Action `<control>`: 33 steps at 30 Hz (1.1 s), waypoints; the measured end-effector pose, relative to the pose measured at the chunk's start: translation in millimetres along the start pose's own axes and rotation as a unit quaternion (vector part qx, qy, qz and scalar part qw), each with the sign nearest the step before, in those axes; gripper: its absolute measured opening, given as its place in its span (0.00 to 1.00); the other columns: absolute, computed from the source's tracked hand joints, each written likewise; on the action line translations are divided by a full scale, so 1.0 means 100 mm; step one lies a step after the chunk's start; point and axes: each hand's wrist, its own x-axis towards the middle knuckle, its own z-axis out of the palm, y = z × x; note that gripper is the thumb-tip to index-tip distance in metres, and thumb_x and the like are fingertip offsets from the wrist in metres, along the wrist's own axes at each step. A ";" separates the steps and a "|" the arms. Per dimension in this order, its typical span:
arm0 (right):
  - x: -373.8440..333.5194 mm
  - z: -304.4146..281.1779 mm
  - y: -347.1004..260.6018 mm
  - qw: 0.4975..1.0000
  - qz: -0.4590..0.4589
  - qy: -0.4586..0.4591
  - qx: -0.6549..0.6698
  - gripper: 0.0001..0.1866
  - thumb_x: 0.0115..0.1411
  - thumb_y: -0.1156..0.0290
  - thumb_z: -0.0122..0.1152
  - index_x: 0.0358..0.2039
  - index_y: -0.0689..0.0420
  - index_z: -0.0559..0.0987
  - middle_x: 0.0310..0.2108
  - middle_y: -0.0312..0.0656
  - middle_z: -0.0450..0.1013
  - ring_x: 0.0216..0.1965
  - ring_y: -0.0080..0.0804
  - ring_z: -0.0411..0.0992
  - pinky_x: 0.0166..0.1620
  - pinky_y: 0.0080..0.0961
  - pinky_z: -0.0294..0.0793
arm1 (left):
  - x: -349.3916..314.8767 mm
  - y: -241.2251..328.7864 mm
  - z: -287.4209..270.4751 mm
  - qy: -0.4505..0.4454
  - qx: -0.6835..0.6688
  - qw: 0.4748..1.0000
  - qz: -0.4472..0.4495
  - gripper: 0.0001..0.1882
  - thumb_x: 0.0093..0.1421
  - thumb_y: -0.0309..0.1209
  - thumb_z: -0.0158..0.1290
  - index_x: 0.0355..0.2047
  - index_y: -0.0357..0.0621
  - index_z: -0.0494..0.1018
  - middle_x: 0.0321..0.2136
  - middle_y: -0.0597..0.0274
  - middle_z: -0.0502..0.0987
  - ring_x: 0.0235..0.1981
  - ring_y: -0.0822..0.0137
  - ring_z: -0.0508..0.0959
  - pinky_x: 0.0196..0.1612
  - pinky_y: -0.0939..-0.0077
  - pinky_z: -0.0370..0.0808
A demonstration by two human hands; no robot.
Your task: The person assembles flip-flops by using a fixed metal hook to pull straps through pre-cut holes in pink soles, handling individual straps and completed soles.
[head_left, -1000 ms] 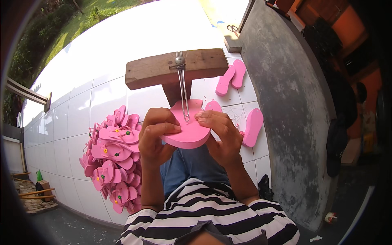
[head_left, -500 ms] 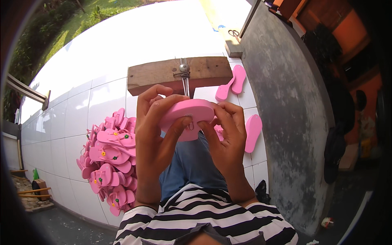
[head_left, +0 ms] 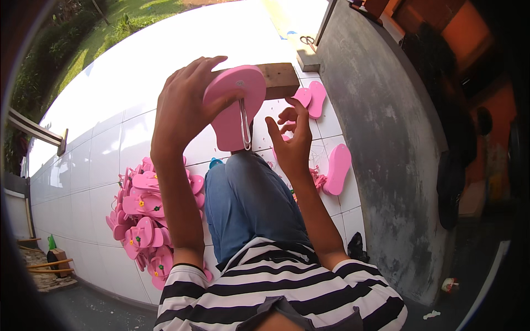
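Locate pink sole (head_left: 229,124) at 11 o'clock, gripped in left hand (head_left: 182,107) with thumb across near face. Note flat surface, broad rounded end toward 12, narrower end toward 6, small pale mark (head_left: 240,83) near top. Note also metal wire loop (head_left: 246,129) extending from thumb toward 6, in front of sole. See right hand (head_left: 293,135) at 1 o'clock: empty, fingers loosely curled, apart from sole. For containers, see bag-like black item (head_left: 358,248) at 4 o'clock; cannot tell contents. See heaped pink flip-flops (head_left: 144,229) at 8 o'clock.
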 end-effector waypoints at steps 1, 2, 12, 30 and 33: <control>-0.11 -0.06 0.18 1.000 0.008 -0.008 -0.002 0.24 0.58 0.70 0.67 0.53 0.58 0.70 0.35 0.39 0.68 0.38 0.27 0.68 0.35 0.25 0.69 | 0.06 -0.06 -0.02 -0.029 -0.040 0.998 -0.029 0.28 0.49 0.49 0.66 0.47 0.49 0.78 0.39 0.61 0.81 0.42 0.57 0.81 0.51 0.63 0.72; -0.23 -0.12 0.38 0.998 0.030 -0.012 -0.058 0.21 0.60 0.69 0.63 0.53 0.58 0.71 0.36 0.40 0.68 0.39 0.30 0.68 0.37 0.27 0.70 | 0.09 -0.06 -0.03 -0.073 -0.052 0.994 -0.059 0.28 0.49 0.51 0.65 0.47 0.51 0.78 0.38 0.61 0.82 0.40 0.58 0.81 0.51 0.63 0.73; -1.51 -1.74 2.95 0.706 0.404 0.061 -0.578 0.53 0.48 0.46 0.71 0.65 0.62 0.56 0.60 0.57 0.61 0.60 0.54 0.62 0.57 0.49 0.65 | 0.13 -0.06 0.07 -0.130 0.006 0.989 -0.063 0.29 0.52 0.61 0.58 0.47 0.60 0.80 0.32 0.63 0.82 0.35 0.60 0.82 0.41 0.67 0.74; -1.24 -0.97 0.79 0.977 0.140 0.144 -0.066 0.52 0.49 0.67 0.75 0.66 0.61 0.50 0.61 0.53 0.53 0.63 0.46 0.56 0.65 0.42 0.56 | -0.85 0.80 0.07 0.143 -0.121 0.982 0.032 0.33 0.48 0.39 0.69 0.55 0.45 0.72 0.48 0.57 0.72 0.47 0.59 0.69 0.46 0.65 0.69; -1.49 -0.69 0.53 0.998 0.046 0.032 -0.029 0.58 0.42 0.64 0.82 0.64 0.59 0.49 0.57 0.49 0.53 0.60 0.41 0.58 0.61 0.40 0.62 | -1.15 1.20 0.15 0.081 -0.303 0.945 -0.098 0.31 0.47 0.37 0.70 0.51 0.41 0.73 0.46 0.52 0.74 0.38 0.59 0.74 0.42 0.66 0.73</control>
